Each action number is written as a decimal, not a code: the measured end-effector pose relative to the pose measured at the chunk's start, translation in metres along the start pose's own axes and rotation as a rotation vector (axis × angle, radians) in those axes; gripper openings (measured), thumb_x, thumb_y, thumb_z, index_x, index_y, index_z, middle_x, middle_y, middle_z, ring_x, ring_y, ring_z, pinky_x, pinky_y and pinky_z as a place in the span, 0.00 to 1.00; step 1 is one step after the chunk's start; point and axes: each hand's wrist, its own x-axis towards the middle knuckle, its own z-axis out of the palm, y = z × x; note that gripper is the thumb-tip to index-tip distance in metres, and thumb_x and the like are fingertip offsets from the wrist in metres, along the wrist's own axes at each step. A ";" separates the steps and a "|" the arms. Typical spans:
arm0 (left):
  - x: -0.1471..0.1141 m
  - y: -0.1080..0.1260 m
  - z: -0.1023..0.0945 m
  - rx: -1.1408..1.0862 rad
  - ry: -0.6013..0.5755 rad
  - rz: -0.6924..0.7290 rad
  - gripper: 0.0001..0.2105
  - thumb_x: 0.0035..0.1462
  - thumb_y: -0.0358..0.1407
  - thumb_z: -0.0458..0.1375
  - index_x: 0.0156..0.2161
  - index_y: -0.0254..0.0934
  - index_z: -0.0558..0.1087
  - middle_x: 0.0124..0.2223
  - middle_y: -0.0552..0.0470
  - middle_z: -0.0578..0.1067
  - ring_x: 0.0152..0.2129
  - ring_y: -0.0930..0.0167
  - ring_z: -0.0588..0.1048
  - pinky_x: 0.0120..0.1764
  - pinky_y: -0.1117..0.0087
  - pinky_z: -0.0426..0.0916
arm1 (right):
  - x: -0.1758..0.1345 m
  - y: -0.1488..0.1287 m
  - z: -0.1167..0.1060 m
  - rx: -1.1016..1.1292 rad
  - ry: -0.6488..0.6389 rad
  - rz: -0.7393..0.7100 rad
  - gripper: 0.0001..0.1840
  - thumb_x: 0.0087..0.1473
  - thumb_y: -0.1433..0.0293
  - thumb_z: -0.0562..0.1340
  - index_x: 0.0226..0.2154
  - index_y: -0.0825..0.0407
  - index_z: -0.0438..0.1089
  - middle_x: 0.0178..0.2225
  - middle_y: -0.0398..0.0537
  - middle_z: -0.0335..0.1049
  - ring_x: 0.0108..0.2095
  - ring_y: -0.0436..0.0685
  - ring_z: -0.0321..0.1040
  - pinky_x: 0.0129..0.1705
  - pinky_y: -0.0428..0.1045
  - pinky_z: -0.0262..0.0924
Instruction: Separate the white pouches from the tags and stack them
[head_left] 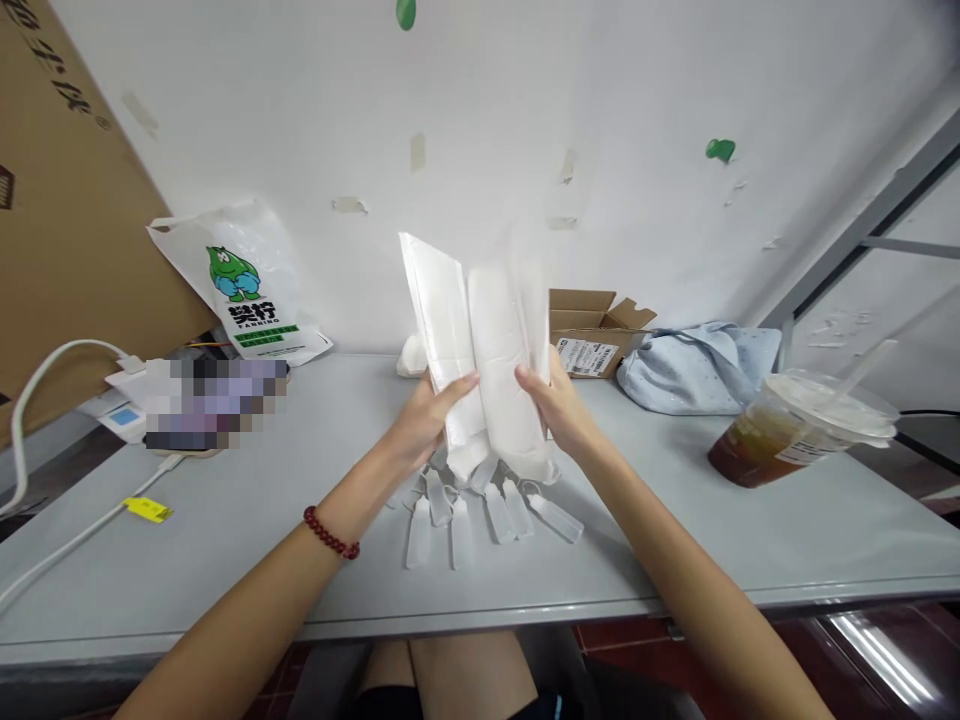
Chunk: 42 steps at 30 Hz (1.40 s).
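Note:
My left hand [424, 420] is closed on a white flat packet [442, 330], thumb across its front. My right hand [555, 400] grips a second white packet [501, 360], its thumb also on the front face. Both packets stand upright side by side above the table, their lower ends wrinkled and close together. I cannot tell whether they are joined, or what is inside. Below them lie several small translucent plastic pieces [459, 535] with thin rings at their upper ends. Some of these are partly hidden behind the packets.
On the grey table [262, 540], a phone [217, 400] and white cables [75, 555] lie left, by a printed plastic bag [255, 290]. An open cardboard box [592, 330], a light blue pouch [697, 370] and a tilted drink cup [780, 430] are right. A white wall [480, 120] stands behind.

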 end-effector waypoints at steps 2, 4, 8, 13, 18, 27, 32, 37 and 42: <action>-0.002 -0.003 0.004 0.082 -0.089 0.038 0.26 0.49 0.40 0.63 0.53 0.36 0.66 0.51 0.41 0.73 0.49 0.57 0.71 0.51 0.55 0.65 | -0.001 0.004 0.005 -0.090 -0.018 -0.017 0.45 0.43 0.49 0.64 0.58 0.47 0.47 0.53 0.54 0.60 0.54 0.63 0.58 0.54 0.59 0.56; -0.004 -0.005 0.007 0.180 -0.184 0.067 0.29 0.47 0.37 0.65 0.55 0.37 0.65 0.53 0.43 0.71 0.51 0.57 0.69 0.52 0.55 0.64 | -0.002 0.007 0.009 -0.165 -0.049 -0.038 0.48 0.40 0.51 0.67 0.58 0.48 0.46 0.52 0.55 0.61 0.53 0.63 0.59 0.54 0.60 0.57; -0.007 -0.005 0.006 0.228 -0.230 0.065 0.28 0.48 0.33 0.63 0.55 0.38 0.64 0.55 0.44 0.70 0.52 0.56 0.68 0.52 0.55 0.65 | -0.001 0.007 0.009 -0.116 0.033 -0.078 0.47 0.38 0.57 0.70 0.57 0.45 0.50 0.49 0.52 0.64 0.50 0.61 0.62 0.51 0.58 0.60; -0.006 -0.003 0.002 0.103 -0.096 0.009 0.25 0.51 0.33 0.62 0.55 0.36 0.64 0.54 0.43 0.70 0.51 0.57 0.69 0.51 0.54 0.65 | 0.006 -0.002 -0.005 0.081 0.152 -0.021 0.27 0.37 0.61 0.70 0.42 0.50 0.69 0.38 0.49 0.73 0.40 0.60 0.70 0.46 0.58 0.63; -0.005 -0.002 0.003 -0.007 -0.142 -0.019 0.24 0.52 0.35 0.62 0.54 0.37 0.64 0.55 0.44 0.70 0.51 0.58 0.68 0.52 0.56 0.65 | 0.008 -0.007 -0.014 0.202 0.266 0.026 0.15 0.38 0.62 0.70 0.31 0.51 0.72 0.34 0.47 0.75 0.38 0.59 0.71 0.43 0.55 0.64; -0.004 -0.003 0.002 0.060 -0.126 -0.055 0.22 0.51 0.35 0.62 0.52 0.36 0.66 0.52 0.44 0.72 0.49 0.60 0.70 0.50 0.58 0.66 | 0.013 0.008 -0.016 0.190 0.455 0.017 0.13 0.39 0.63 0.69 0.27 0.51 0.69 0.30 0.44 0.72 0.32 0.54 0.69 0.37 0.51 0.65; -0.007 -0.007 0.006 0.194 -0.156 -0.098 0.25 0.51 0.38 0.63 0.53 0.38 0.65 0.53 0.44 0.72 0.48 0.59 0.71 0.47 0.57 0.67 | 0.007 0.006 0.000 0.255 0.375 0.201 0.20 0.37 0.63 0.70 0.35 0.50 0.69 0.36 0.49 0.74 0.38 0.61 0.71 0.39 0.56 0.68; -0.006 -0.001 -0.001 0.122 -0.121 -0.097 0.23 0.55 0.45 0.58 0.55 0.39 0.65 0.53 0.45 0.72 0.49 0.59 0.70 0.48 0.59 0.66 | 0.006 0.003 -0.005 0.299 0.264 0.208 0.18 0.39 0.64 0.71 0.34 0.54 0.72 0.36 0.52 0.76 0.40 0.65 0.72 0.41 0.58 0.69; -0.007 0.002 0.001 0.032 -0.194 -0.100 0.30 0.52 0.42 0.61 0.60 0.43 0.59 0.56 0.46 0.68 0.51 0.61 0.68 0.50 0.61 0.65 | 0.013 0.011 -0.013 0.374 0.480 -0.001 0.18 0.41 0.63 0.69 0.37 0.52 0.71 0.43 0.47 0.74 0.49 0.61 0.68 0.50 0.55 0.66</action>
